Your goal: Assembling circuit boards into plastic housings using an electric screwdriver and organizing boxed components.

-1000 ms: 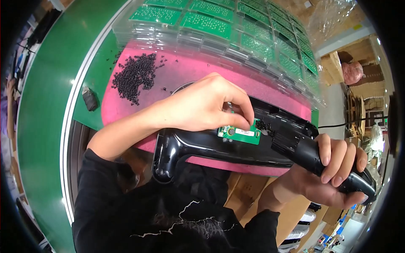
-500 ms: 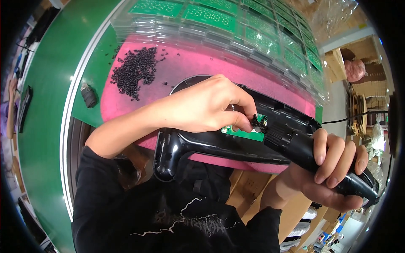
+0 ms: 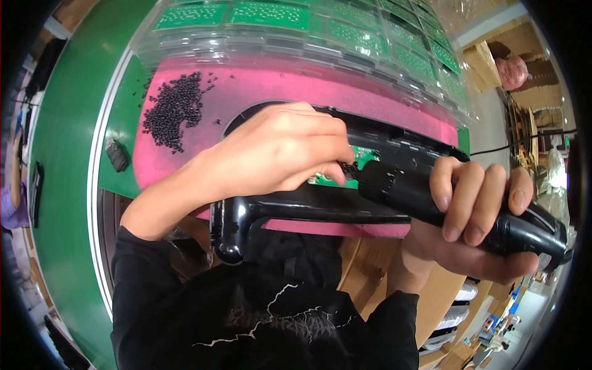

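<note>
My left hand (image 3: 283, 145) pinches a few small black screws (image 3: 350, 171), partly hidden by the fingertips. They are right at the front end of a black handheld electric screwdriver (image 3: 401, 188). Around the screwdriver's body wrap the fingers of my right hand (image 3: 472, 213), tilting it with the nose to the left. Whether a screw touches the bit cannot be made out. Beneath both hands lies a black plastic housing (image 3: 302, 208), with a small green circuit board (image 3: 338, 183) inside, partly covered by the left hand and the tool.
A pile of black screws (image 3: 172, 111) sits on the pink mat (image 3: 265, 80) at the left. Behind are clear plastic trays (image 3: 345, 55) of green circuit boards. A small dark wrapped object (image 3: 116, 154) lies on the green table (image 3: 65, 185). A black cable (image 3: 524, 141) runs at the right.
The screwdriver's nose has come left over the circuit board, closer to my left fingertips. My left hand has shifted slightly left. The whole view has also moved a little.
</note>
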The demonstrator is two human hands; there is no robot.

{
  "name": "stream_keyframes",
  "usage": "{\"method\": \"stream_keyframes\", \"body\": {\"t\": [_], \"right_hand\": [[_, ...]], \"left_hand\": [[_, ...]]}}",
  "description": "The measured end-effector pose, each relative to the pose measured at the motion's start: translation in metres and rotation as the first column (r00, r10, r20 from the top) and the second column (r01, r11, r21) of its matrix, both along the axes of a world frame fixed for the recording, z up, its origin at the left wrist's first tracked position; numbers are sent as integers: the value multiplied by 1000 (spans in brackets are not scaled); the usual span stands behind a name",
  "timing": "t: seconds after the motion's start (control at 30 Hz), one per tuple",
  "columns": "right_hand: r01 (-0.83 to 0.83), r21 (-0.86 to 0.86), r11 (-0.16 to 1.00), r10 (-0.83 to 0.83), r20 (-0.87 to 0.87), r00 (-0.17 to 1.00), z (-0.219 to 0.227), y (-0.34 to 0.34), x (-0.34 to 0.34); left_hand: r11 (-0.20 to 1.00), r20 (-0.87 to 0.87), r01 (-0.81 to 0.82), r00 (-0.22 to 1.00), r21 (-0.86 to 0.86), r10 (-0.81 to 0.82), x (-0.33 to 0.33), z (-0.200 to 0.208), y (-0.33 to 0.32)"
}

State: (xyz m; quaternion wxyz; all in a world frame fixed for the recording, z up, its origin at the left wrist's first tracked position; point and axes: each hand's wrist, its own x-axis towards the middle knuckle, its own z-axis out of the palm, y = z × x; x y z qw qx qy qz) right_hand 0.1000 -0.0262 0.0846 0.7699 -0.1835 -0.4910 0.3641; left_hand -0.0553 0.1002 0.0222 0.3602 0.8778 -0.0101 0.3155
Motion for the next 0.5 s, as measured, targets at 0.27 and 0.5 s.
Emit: {"method": "stream_keyframes", "body": {"t": [0.27,0.5], "right_hand": [[175,-70,982,-167,118,979,-5,-10,22],[284,-189,940,-249,189,950,-24,-1,36]], "left_hand": [[974,172,-200,968,106,180,0,6,4],[999,-207,41,978,4,-39,0,-4,2]]}}
